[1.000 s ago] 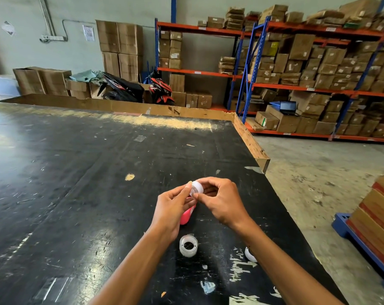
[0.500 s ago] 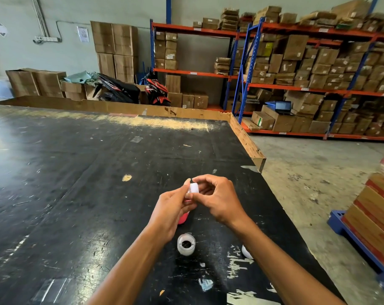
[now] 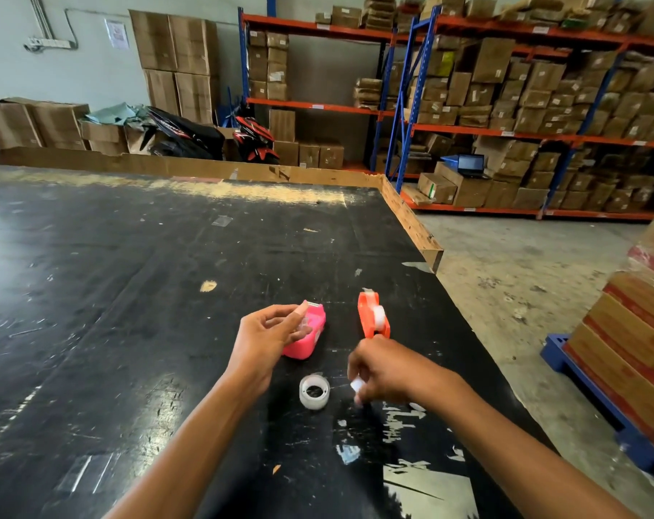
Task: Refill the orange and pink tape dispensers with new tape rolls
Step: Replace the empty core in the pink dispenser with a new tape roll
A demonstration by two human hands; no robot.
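Observation:
The pink dispenser (image 3: 310,333) lies on the black table (image 3: 130,294). My left hand (image 3: 267,335) is at its left side, fingers loosely apart and gripping nothing that I can see. The orange dispenser (image 3: 370,318) lies to the right with a whitish roll (image 3: 378,314) seated in it. My right hand (image 3: 387,372) is low over the table, just in front of the orange dispenser, pinching a small white core (image 3: 355,386). A clear tape roll (image 3: 314,392) lies flat between my two hands.
A small white piece (image 3: 417,407) lies on the table behind my right wrist. The table's right edge (image 3: 411,226) has a raised wooden lip, with concrete floor beyond. Stacked boxes on a blue pallet (image 3: 580,365) stand at the right. Shelves of cartons fill the back.
My hands have come apart. The right hand dropped toward the table with the white core, away from the pink dispenser. The left hand has loosened, and the orange dispenser is now uncovered.

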